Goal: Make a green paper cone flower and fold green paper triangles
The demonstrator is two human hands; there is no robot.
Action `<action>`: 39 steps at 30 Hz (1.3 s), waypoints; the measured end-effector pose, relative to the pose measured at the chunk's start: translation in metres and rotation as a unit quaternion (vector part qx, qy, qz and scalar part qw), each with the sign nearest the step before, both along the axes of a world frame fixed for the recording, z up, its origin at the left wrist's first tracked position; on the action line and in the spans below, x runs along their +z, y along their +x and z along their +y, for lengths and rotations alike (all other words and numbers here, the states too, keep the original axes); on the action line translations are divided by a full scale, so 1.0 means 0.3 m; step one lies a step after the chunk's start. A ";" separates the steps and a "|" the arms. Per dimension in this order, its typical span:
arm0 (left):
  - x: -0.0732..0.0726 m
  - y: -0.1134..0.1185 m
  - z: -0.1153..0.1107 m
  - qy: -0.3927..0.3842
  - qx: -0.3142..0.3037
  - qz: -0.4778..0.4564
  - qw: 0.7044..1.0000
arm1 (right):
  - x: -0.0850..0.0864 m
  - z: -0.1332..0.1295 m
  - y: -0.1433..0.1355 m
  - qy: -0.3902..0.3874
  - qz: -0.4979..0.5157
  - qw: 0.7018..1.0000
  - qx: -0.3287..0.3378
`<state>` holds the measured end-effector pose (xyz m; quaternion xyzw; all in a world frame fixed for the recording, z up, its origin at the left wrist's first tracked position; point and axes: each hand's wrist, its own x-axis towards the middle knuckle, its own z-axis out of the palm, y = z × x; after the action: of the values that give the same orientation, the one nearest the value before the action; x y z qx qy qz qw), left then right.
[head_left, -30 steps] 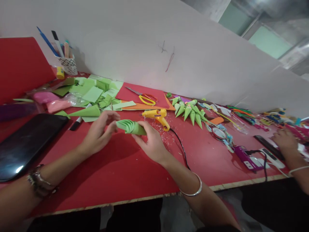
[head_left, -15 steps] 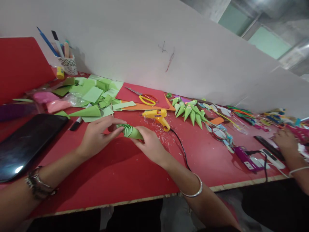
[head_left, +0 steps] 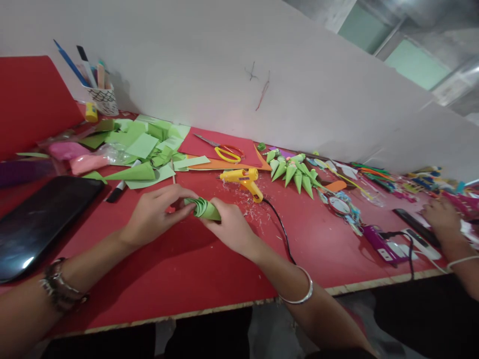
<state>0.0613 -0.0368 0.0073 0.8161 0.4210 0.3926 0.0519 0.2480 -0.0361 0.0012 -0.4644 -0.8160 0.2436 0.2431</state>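
Note:
Between my hands, above the red table (head_left: 179, 279), is a rolled green paper (head_left: 207, 209) with its spiral layers showing at the left end. My right hand (head_left: 234, 229) is wrapped round the right part of the roll. The thumb and fingertips of my left hand (head_left: 160, 212) pinch the roll's open left end. Behind the roll lies a yellow glue gun (head_left: 243, 179) on its side, its black cord trailing towards me. A green paper cone (head_left: 130, 172) lies beyond my left hand.
Green paper pieces (head_left: 144, 144) and scissors (head_left: 220, 149) lie along the wall. Several green cones are joined in a cluster (head_left: 295, 172). A black tablet-like slab (head_left: 45, 224) lies left. On the right are a purple power strip (head_left: 383, 244) and another person's hand (head_left: 443, 217).
The roll has shifted and turned slightly in my fingers, and its spiral end now faces me a little more. My left hand has moved slightly to the right.

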 end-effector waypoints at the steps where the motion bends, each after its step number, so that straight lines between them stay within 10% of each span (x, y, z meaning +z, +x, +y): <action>1: 0.001 0.001 -0.001 0.000 -0.001 0.001 1.000 | 0.000 -0.001 -0.001 -0.004 0.007 1.000 -0.001; 15: 0.005 -0.001 0.011 0.107 -0.047 0.018 0.993 | -0.001 -0.004 -0.002 -0.109 0.111 0.987 0.047; 28: 0.023 -0.023 0.005 0.079 -0.106 -0.028 0.991 | 0.020 -0.009 0.003 0.099 -0.074 0.992 0.013; 39: 0.028 -0.040 0.035 0.125 -0.044 0.080 0.988 | 0.019 -0.002 0.010 0.122 -0.086 0.989 -0.010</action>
<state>0.0493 -0.0262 0.0156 0.8625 0.3356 0.3728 -0.0670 0.2510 -0.0368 0.0070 -0.4585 -0.8530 0.0989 0.2288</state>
